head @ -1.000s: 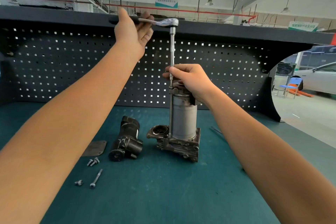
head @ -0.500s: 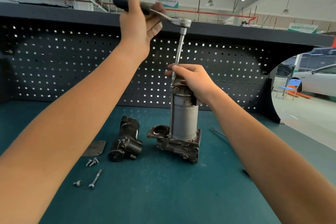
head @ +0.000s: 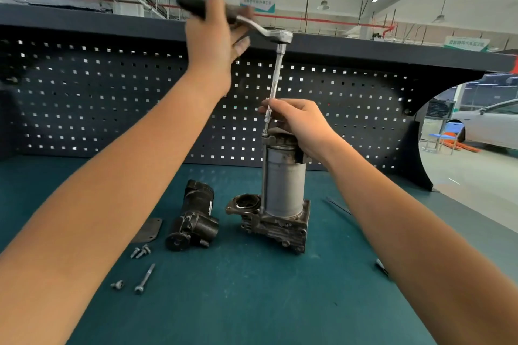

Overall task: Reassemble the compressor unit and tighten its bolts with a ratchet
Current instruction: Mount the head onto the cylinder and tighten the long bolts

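Note:
The compressor unit (head: pixel 283 185), a grey cylinder on a cast metal base, stands upright mid-table. A ratchet (head: pixel 276 35) with a long extension bar (head: pixel 274 84) rises tilted from a bolt at the cylinder's top left. My left hand (head: pixel 214 45) grips the ratchet's black handle, raised above the unit and blurred. My right hand (head: pixel 298 123) rests on the cylinder's top and pinches the lower end of the extension bar. A black motor part (head: pixel 194 216) lies to the left of the unit.
A flat dark plate (head: pixel 148 230), two short bolts (head: pixel 141 251), another short bolt (head: pixel 117 284) and a long bolt (head: pixel 145 278) lie on the green mat (head: pixel 252 302) at front left. A thin tool (head: pixel 337 204) lies right of the unit. A black pegboard (head: pixel 84 109) closes the back.
My left hand swung the ratchet handle upward and to the right, and the extension bar has tilted from vertical. My right hand stayed on the cylinder's top.

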Motion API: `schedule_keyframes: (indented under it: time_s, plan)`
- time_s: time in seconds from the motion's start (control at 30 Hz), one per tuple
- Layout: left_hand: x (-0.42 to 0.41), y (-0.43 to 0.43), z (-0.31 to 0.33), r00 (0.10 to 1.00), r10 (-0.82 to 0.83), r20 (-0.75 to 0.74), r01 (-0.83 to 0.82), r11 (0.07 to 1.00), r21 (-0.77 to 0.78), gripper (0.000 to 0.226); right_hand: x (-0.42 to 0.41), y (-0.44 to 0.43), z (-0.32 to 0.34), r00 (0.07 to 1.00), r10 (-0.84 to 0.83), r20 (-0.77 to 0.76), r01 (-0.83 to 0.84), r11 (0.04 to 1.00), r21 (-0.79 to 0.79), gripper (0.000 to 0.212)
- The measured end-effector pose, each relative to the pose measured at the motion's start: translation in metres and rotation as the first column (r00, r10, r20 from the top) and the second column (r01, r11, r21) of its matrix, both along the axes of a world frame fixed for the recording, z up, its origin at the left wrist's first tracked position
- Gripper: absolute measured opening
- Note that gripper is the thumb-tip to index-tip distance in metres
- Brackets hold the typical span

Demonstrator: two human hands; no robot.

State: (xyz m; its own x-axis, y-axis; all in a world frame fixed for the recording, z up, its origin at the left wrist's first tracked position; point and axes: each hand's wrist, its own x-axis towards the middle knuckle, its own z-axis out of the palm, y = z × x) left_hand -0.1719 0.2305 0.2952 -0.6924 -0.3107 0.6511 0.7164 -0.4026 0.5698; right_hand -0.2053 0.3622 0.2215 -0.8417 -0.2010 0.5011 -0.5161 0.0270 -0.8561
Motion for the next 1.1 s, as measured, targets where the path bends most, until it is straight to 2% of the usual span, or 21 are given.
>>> schedule_keyframes:
  time_s: [0.1, 0.13, 0.2, 0.27, 0.3, 0.33, 0.37, 0.4, 0.43, 0.5, 0.57, 0.63, 0.7, 0.73, 0.8, 0.87, 0.9, 0.93, 0.97, 1.03, 1.1]
  plan:
    - [-0.017, -0.014, 0.004, 0.963, -0.218, 0.161, 0.181, 0.958, 0.221, 0.034, -0.001, 0.001, -0.001, 0.998, 0.055, 0.001, -0.055, 0.998, -0.013, 0.015]
    - [-0.020, -0.014, 0.003, 0.957, -0.240, 0.162, 0.202, 0.954, 0.221, 0.035, -0.001, 0.000, -0.001, 0.999, 0.049, -0.002, -0.049, 0.999, -0.021, 0.015]
    - [-0.012, -0.008, 0.000, 0.977, -0.187, 0.097, 0.180, 0.980, 0.080, 0.020, -0.001, 0.000, -0.002, 1.000, 0.022, 0.009, -0.021, 0.997, -0.068, 0.010]
    - [0.004, 0.003, -0.005, 0.994, 0.016, -0.108, -0.034, 0.985, -0.168, 0.006, -0.004, 0.001, -0.002, 0.999, -0.052, -0.002, 0.052, 0.996, -0.079, 0.011]
    - [0.012, 0.008, -0.009, 0.947, 0.163, -0.278, -0.246, 0.924, -0.293, 0.006, -0.005, 0.001, -0.003, 0.996, -0.089, -0.020, 0.088, 0.994, -0.068, 0.010]
    - [0.018, 0.011, -0.012, 0.857, 0.248, -0.452, -0.435, 0.818, -0.377, 0.009, -0.006, 0.000, -0.003, 0.993, -0.110, -0.035, 0.107, 0.992, -0.062, 0.007]
    - [0.020, 0.013, -0.015, 0.769, 0.276, -0.577, -0.565, 0.715, -0.411, 0.015, -0.006, -0.001, -0.004, 0.991, -0.123, -0.054, 0.120, 0.991, -0.054, 0.006]
    - [0.019, 0.012, -0.016, 0.718, 0.293, -0.631, -0.631, 0.657, -0.413, 0.017, -0.005, -0.001, -0.004, 0.989, -0.129, -0.071, 0.126, 0.991, -0.043, 0.006]
    - [0.021, 0.010, -0.015, 0.752, 0.301, -0.587, -0.600, 0.682, -0.418, 0.016, -0.005, -0.001, -0.004, 0.988, -0.129, -0.087, 0.128, 0.992, -0.021, 0.006]
    - [0.017, 0.003, -0.008, 0.912, 0.257, -0.320, -0.366, 0.862, -0.350, 0.012, -0.004, 0.000, -0.004, 0.989, -0.106, -0.099, 0.112, 0.992, 0.056, 0.009]
    - [0.005, -0.006, 0.000, 0.996, 0.078, -0.031, -0.082, 0.985, -0.153, 0.010, -0.003, -0.001, -0.002, 0.996, -0.057, -0.070, 0.064, 0.991, 0.114, 0.015]
    - [-0.006, -0.014, 0.004, 0.991, -0.070, 0.117, 0.067, 0.997, 0.022, 0.009, -0.001, -0.002, -0.002, 1.000, -0.001, -0.022, 0.003, 0.996, 0.086, 0.019]
    - [-0.007, -0.014, 0.004, 0.984, -0.100, 0.146, 0.097, 0.995, 0.029, 0.009, -0.002, -0.002, -0.001, 1.000, -0.002, -0.015, 0.003, 0.999, 0.039, 0.013]
    - [-0.005, -0.011, 0.002, 0.994, -0.045, 0.102, 0.050, 0.997, -0.053, 0.009, -0.002, -0.002, 0.000, 1.000, -0.017, -0.011, 0.017, 1.000, 0.026, 0.013]
    - [0.007, -0.005, -0.004, 0.976, 0.148, -0.157, -0.190, 0.937, -0.294, 0.007, -0.004, -0.002, -0.001, 0.999, -0.042, -0.002, 0.042, 0.999, 0.008, 0.022]
    - [0.021, 0.000, -0.009, 0.788, 0.282, -0.546, -0.546, 0.729, -0.412, 0.008, -0.004, -0.002, -0.002, 0.999, -0.043, -0.017, 0.043, 0.999, -0.002, 0.021]
    - [0.022, 0.000, -0.010, 0.693, 0.292, -0.659, -0.655, 0.638, -0.405, 0.011, -0.004, -0.001, -0.003, 0.999, -0.043, -0.023, 0.043, 0.999, -0.003, 0.018]
    - [0.022, -0.001, -0.011, 0.673, 0.293, -0.679, -0.678, 0.611, -0.408, 0.012, -0.005, -0.001, -0.003, 0.999, -0.047, -0.020, 0.047, 0.999, -0.008, 0.016]
    - [0.024, -0.001, -0.009, 0.750, 0.288, -0.595, -0.598, 0.678, -0.426, 0.010, -0.005, 0.000, -0.003, 0.998, -0.054, -0.017, 0.054, 0.999, -0.008, 0.015]
    - [0.013, -0.006, -0.002, 0.945, 0.204, -0.258, -0.286, 0.896, -0.339, 0.011, -0.007, 0.001, -0.002, 0.998, -0.059, -0.015, 0.059, 0.998, 0.015, 0.012]
    - [-0.006, -0.014, 0.004, 0.999, 0.008, 0.050, -0.003, 0.994, -0.109, 0.013, -0.007, 0.000, -0.001, 0.999, -0.036, -0.017, 0.037, 0.997, 0.069, 0.009]
